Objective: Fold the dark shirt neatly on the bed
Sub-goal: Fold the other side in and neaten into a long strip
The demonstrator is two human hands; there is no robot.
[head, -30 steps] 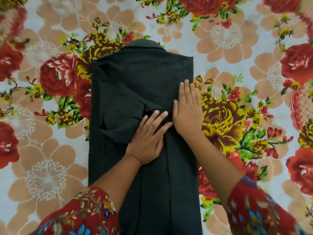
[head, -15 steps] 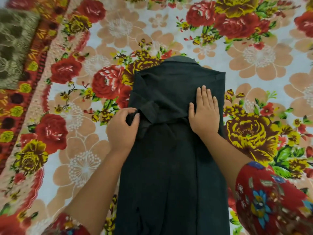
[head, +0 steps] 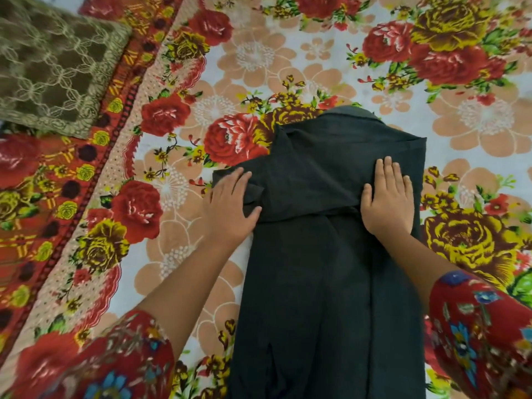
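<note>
Since the shirt was seen to be thin, matte woven cloth lying in soft creases, it was judged to be light, limp and not slippery. No shape would be kept unless each fold was pressed down, and nothing in it could be broken. Hold was best taken, it was thought, at the edges and corners of a panel, with the cloth pinched between thumb and fingers while the opposite side was pinned by a flat palm.

Nothing was gripped at this moment. The left hand was laid flat, fingers straight, at the shirt's left edge, where a corner of cloth stuck out onto the bed. The right hand was pressed flat, fingers together, on the right side of the chest.

The shirt was spread lengthwise on the flowered bed, its collar turned away from the person and its lower end cut off by the frame. It was dark charcoal and narrowed to a long strip, with a flap, probably a sleeve, folded across the upper part between the hands. A brown patterned cushion was seen well apart at the far left.
</note>
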